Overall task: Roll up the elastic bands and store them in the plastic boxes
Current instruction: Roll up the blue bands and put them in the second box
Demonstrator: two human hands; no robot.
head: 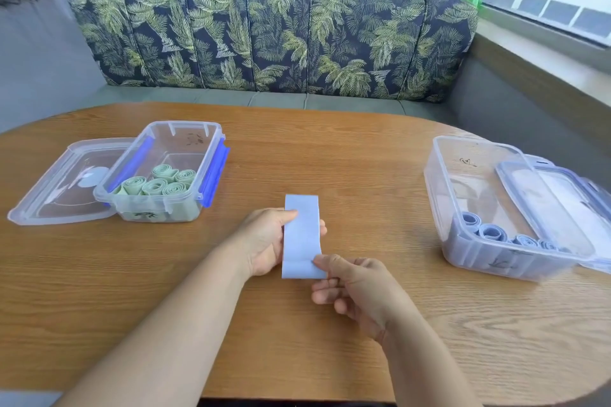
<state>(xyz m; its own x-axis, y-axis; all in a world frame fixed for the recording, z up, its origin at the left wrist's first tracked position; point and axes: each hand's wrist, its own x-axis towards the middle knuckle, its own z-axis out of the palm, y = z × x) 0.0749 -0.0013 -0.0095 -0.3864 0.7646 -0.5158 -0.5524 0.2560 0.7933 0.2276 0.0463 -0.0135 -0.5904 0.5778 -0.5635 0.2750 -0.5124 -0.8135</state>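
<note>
A flat light-blue elastic band (302, 235) lies lengthwise at the middle of the wooden table, its near end folded over once. My left hand (264, 241) grips its left edge, thumb on top and fingers underneath. My right hand (355, 287) pinches the folded near end at its right corner. On the left stands a clear plastic box (211, 172) with blue clips, holding several rolled green bands (158, 183). On the right, a second clear box (439, 175) holds several rolled blue bands (492, 231).
The left box's lid (62, 188) lies flat beside it on the left. The right box's lid (555, 205) leans across its right side. The wooden table (330, 155) has rounded corners. A leaf-patterned bench back (271, 36) runs behind the table, a window sill at the right.
</note>
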